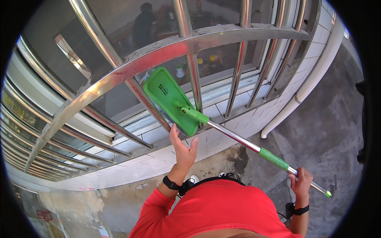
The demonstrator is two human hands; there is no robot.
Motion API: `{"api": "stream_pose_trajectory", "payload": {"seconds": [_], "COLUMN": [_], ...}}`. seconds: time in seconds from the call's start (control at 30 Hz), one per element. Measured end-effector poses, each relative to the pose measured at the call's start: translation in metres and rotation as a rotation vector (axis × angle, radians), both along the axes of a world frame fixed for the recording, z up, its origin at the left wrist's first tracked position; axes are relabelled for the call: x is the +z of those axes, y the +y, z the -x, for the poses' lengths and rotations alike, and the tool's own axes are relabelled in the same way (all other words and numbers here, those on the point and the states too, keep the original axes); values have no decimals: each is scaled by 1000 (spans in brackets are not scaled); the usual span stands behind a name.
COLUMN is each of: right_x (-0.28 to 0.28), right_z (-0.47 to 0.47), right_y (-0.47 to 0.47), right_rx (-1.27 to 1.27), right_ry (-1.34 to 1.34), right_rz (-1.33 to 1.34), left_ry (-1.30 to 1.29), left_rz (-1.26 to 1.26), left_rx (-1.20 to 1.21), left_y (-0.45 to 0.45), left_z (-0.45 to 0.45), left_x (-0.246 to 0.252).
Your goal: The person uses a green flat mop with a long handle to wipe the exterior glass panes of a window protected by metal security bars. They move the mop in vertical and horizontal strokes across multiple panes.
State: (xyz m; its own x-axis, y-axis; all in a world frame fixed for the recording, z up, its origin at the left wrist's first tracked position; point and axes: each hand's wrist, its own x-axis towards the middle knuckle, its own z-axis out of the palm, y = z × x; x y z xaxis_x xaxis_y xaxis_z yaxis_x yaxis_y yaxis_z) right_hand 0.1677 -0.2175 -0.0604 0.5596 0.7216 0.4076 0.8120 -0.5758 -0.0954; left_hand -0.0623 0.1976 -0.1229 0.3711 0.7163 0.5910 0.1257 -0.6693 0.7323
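A flat mop's green plastic head (169, 98) is tilted among the upright bars of a metal window grille (143, 56); it bears dark writing. Its metal pole (233, 136), with a green sleeve, runs down to the right from a swivel joint. Near the pole's green-capped end, my right hand (300, 180) is closed around the metal. Just below the mop head's lower edge is my left hand (184, 151), fingers spread and raised, with nothing held in it; whether a fingertip touches the head or a bar is unclear. A pad under the head is mostly hidden.
Behind the bars is a window with bottles (180, 72) visible through the glass. White tiles (166, 157) line the wall below. A white drainpipe (312, 78) runs down at the right. Stained concrete floor (321, 125) lies beside the wall, and a red object (44, 215) stands far lower left.
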Motion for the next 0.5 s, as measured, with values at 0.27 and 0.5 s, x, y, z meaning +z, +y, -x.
{"api": "stream_pose_trajectory", "payload": {"seconds": [0.27, 0.5], "right_x": [-48, -73], "right_z": [-20, -43], "right_y": [-38, -48], "right_rx": [16, 56], "right_ry": [120, 193], "right_rz": [-41, -65], "left_ry": [143, 146], "left_rz": [0, -171], "left_rx": [167, 241], "left_y": [11, -2], "left_z": [-23, -15], "left_x": [6, 1]}}
